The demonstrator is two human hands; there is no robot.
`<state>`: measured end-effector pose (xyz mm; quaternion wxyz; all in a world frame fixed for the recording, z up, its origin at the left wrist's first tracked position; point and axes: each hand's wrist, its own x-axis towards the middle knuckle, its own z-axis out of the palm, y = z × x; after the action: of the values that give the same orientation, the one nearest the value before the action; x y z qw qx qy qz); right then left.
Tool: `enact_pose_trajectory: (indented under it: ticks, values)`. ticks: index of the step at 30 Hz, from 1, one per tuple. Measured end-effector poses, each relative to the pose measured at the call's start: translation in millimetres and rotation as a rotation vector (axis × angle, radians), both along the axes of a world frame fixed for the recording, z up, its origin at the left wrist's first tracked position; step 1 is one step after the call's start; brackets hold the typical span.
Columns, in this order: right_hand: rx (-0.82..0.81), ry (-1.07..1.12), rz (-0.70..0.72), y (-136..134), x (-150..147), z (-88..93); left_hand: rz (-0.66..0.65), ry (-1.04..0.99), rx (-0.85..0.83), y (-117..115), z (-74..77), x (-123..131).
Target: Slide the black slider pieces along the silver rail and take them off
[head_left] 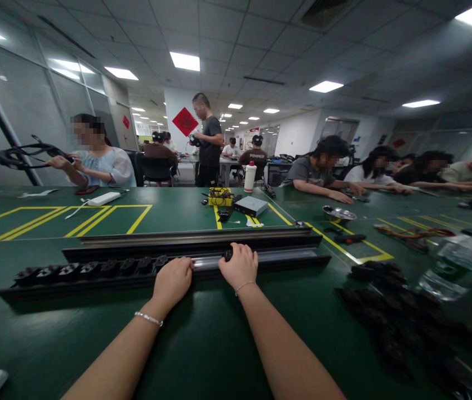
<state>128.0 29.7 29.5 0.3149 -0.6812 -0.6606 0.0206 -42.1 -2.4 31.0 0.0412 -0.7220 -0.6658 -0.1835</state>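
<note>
Bare forearms (131,344) reach in from the bottom edge over a broad green worktop (81,339) marked with yellow lines. Around its far side sit several people, with a standing person (210,141) behind them; at the left a seated person (106,164) handles a coiled black cable (31,154). Two long dark rails lie across the worktop in front of the person, roughly parallel: the nearer rail (206,272), under the hands, and the farther rail (194,239) just behind it. To the right spreads a dark heap (402,322), blurred, with a clear bottle (448,266) beside it. Along the left part of the nearer rail stands a row of black modules (89,270), some with prongs on top. The left hand (173,280) rests at the rail just right of that row, fingers curled and together; whether they grip anything is hidden. The right hand (240,268) is over the rail farther right, its fingers clamped on a black part (228,254). Beyond the rails are a grey box (251,206) and a metal bowl (339,213). Smallest are two bracelets (148,318), one on each wrist.
</note>
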Motion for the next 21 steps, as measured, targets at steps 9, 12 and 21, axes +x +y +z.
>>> enact_pose_trajectory:
  ticks: [9,12,21]
  values:
    - [-0.029,-0.019,0.004,1.7,3.8,0.8,0.002,-0.009,0.010,0.3,-1.5,-0.6]
    - [-0.031,-0.011,0.007,1.4,5.3,2.2,0.005,-0.016,0.004,0.5,-1.2,-0.6]
    - [-0.074,-0.002,0.036,5.2,10.7,5.2,0.005,-0.015,-0.003,-0.2,-0.4,-1.7]
